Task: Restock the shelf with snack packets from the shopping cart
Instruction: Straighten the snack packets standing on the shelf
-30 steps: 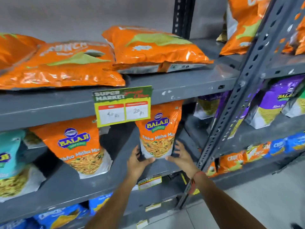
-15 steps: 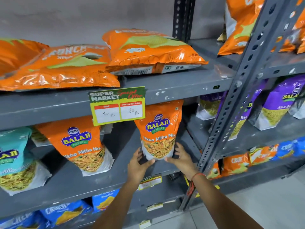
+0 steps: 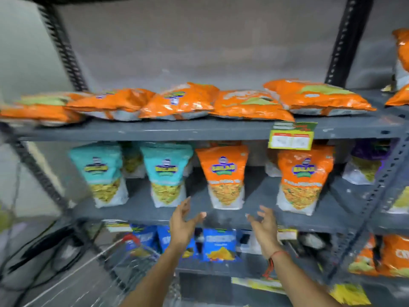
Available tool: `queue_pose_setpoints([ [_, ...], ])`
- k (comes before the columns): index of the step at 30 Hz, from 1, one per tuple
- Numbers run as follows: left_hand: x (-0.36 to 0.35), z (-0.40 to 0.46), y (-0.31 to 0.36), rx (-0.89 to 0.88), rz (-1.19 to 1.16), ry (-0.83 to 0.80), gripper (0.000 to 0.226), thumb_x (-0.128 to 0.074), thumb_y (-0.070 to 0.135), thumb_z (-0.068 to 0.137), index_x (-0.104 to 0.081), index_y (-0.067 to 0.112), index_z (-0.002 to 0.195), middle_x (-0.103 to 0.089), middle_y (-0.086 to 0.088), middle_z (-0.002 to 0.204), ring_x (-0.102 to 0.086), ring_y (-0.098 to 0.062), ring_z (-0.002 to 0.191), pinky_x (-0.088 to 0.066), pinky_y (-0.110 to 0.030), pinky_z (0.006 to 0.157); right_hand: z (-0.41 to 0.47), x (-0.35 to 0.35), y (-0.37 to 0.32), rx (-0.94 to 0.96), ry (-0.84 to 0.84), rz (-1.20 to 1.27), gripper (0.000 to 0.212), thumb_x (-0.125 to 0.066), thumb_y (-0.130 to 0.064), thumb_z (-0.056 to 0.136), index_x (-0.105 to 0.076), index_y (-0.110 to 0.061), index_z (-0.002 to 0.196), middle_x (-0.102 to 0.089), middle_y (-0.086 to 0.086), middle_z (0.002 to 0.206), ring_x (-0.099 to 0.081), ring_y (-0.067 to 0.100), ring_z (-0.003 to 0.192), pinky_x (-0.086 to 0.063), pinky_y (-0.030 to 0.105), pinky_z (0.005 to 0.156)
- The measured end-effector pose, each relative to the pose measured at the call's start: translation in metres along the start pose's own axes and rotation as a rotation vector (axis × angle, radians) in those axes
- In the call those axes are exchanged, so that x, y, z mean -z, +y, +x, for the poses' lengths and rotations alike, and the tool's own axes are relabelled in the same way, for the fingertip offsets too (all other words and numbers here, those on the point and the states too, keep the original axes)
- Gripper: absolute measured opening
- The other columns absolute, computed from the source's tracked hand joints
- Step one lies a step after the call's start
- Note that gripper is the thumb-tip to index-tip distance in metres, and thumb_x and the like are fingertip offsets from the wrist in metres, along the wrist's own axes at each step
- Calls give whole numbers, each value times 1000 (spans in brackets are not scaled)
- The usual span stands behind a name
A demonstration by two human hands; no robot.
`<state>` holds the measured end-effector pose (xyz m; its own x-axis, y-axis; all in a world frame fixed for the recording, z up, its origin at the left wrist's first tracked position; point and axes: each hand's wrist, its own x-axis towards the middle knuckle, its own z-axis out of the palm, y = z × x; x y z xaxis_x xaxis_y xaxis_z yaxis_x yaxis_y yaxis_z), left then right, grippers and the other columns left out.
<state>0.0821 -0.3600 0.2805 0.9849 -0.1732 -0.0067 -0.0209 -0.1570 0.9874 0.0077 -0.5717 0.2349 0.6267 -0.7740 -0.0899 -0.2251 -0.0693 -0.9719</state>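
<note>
The frame is blurred by motion. My left hand and my right hand float empty in front of the grey middle shelf, fingers spread. Two orange snack packets stand upright on that shelf: one just above my hands, the other further right. Left of them stand two teal packets. The wire shopping cart with a red handle shows at the lower left; what it holds cannot be made out.
Orange chip bags lie flat along the upper shelf. A yellow-green price tag hangs from its edge. Blue packets fill the lower shelf. A slotted grey upright stands at the right, with purple and orange packets beyond it.
Both hands have let go of the right orange packet, which stays on the middle shelf, and pulled back. The view has swung left and backed away, bringing in the teal packets and the cart.
</note>
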Motion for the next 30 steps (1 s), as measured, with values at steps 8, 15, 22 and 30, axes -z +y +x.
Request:
queue_pose_setpoints([
  [8, 220, 12, 0, -36, 129, 302, 67, -81, 28, 69, -53, 17, 128, -57, -2, 115, -58, -23, 106, -49, -47, 95, -117, -178, -43, 155, -398, -46, 54, -76, -31, 70, -53, -19, 117, -58, 8, 114, -58, 26, 101, -50, 49, 91],
  [15, 303, 88, -66, 85, 35, 441, 66, -87, 50, 49, -60, 45, 109, -66, -18, 117, -64, -34, 107, -52, -51, 94, -122, -283, -57, 211, -739, -179, 37, -72, -17, 78, -50, -27, 107, -58, 2, 110, -55, 15, 100, -47, 28, 87],
  [22, 319, 160, -88, 204, 109, 373, 77, -83, 25, 67, -47, 9, 133, -61, -15, 124, -60, -27, 109, -50, -36, 92, -55, -400, -58, 154, -815, -267, 59, -72, -27, 78, -44, -20, 129, -53, 5, 126, -53, 20, 109, -48, 37, 93],
  [30, 332, 246, -125, 222, 75, 54, 76, -82, 13, 66, -43, 24, 130, -58, 0, 132, -59, -14, 114, -53, -29, 94, 2, -493, -44, 151, -903, -137, 77, -88, -39, 54, -41, -44, 115, -54, -5, 130, -53, 14, 120, -47, 46, 101],
])
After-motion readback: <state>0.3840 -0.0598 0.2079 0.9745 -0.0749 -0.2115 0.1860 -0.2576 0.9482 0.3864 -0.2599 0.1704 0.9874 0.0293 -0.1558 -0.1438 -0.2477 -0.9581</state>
